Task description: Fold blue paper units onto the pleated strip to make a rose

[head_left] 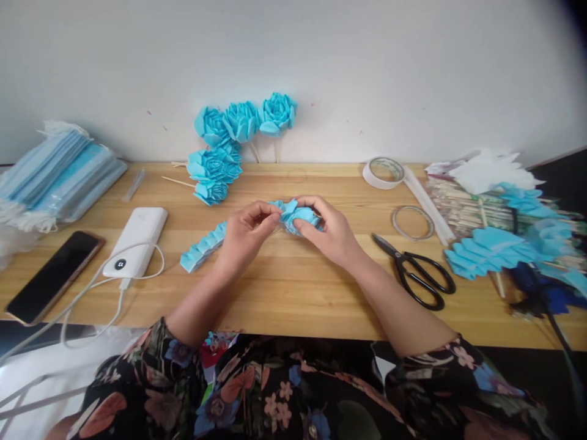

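A light-blue paper-like flower (300, 218) is held over the middle of the table. Around its right side my right hand (328, 229) is closed, with the thumb across the petals. My left hand (252, 229) pinches the flower's left edge, thumb and forefinger pressed together; a pleated blue strip (204, 246) runs out behind that hand onto the table. Whether the strip joins the flower is hidden by my fingers. Finished-looking blue flowers (241, 121) on thin sticks lean on the wall, and more blue flowers (213, 171) lie below them.
Black-handled scissors (413, 272), a roll of white tape (384, 173) and a ring of thin wire (413, 222) lie to the right. Beyond are bundled sticks and a pleated blue piece (490, 250). On the left are face masks (64, 174), a phone (55, 275) and a cabled power bank (137, 241).
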A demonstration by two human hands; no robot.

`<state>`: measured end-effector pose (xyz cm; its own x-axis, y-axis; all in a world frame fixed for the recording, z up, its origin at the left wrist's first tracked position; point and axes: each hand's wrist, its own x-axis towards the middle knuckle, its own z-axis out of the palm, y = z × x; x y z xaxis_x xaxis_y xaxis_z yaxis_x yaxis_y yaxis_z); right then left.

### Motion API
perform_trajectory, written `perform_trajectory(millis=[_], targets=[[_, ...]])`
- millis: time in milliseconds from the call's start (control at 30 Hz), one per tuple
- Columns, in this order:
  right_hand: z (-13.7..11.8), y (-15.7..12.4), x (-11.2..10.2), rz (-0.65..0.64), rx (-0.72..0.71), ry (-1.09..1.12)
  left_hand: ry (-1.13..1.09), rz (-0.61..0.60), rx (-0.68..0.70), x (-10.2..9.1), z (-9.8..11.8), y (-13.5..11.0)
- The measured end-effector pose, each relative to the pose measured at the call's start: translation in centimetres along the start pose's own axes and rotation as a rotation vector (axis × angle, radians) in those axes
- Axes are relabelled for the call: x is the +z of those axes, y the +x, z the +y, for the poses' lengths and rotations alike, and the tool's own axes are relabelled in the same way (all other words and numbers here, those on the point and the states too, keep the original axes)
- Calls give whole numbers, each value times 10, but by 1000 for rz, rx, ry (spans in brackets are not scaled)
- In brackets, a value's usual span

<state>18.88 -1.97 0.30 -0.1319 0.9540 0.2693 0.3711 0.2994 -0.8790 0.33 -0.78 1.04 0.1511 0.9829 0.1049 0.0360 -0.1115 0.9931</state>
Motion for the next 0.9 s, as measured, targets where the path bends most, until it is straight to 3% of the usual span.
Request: perform_trajectory(millis=[333, 567, 767, 900], targets=[[-1, -1, 1, 29, 7, 2, 345, 32, 279, 5, -1, -3], [-2, -2, 3, 28, 21, 65, 372, 52, 322, 4, -3, -2], [1, -2, 4, 12, 15, 83, 297, 58, 254, 4, -3, -1], [3, -1, 7, 42, 21, 72, 330, 60, 306, 6, -1, -2]])
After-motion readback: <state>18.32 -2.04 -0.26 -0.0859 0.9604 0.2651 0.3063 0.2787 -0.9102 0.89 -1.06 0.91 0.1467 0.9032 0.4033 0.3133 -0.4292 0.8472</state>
